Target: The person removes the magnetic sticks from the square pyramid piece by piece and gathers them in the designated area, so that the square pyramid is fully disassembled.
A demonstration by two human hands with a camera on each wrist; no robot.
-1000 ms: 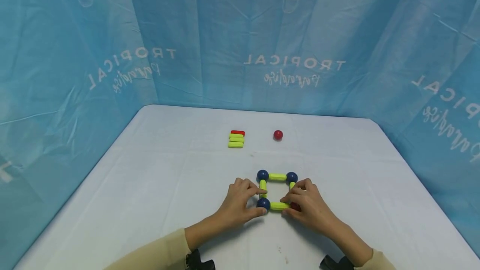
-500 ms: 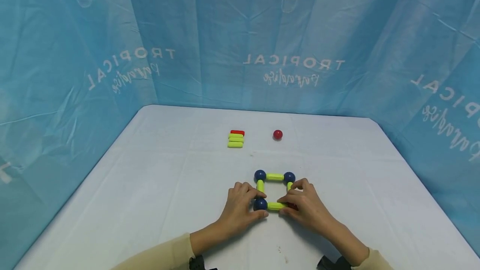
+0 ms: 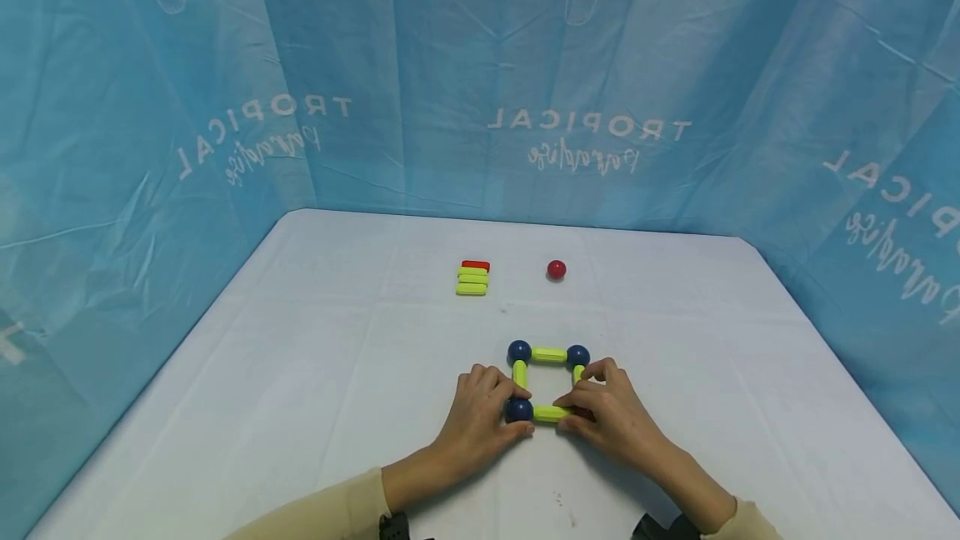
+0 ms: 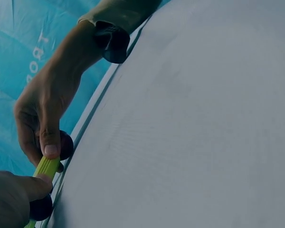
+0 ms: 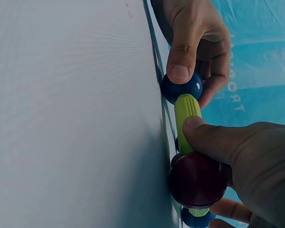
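Four-sided and flat on the table lies a frame of yellow-green rods and balls. Blue balls form its far left (image 3: 519, 352), far right (image 3: 577, 356) and near left corners; a dark red ball (image 5: 198, 180) forms the near right one. My left hand (image 3: 474, 417) holds the near left blue ball (image 3: 519, 410) between thumb and fingers. My right hand (image 3: 621, 417) pinches the near yellow-green rod (image 3: 550, 414) at its red-ball end, thumb on the rod (image 5: 184, 111) in the right wrist view. That hand mostly hides the red ball and the right-side rod in the head view.
Beyond the frame, several short rods lie side by side, yellow-green ones (image 3: 472, 279) and a red one (image 3: 476, 265). A loose red ball (image 3: 556, 270) sits to their right. A blue printed curtain (image 3: 450, 65) surrounds the white table (image 3: 360, 315).
The frame has slid slightly left on the table, both hands still at its near corners. My left fingers have drawn back from the left rod and closed more around the blue ball.
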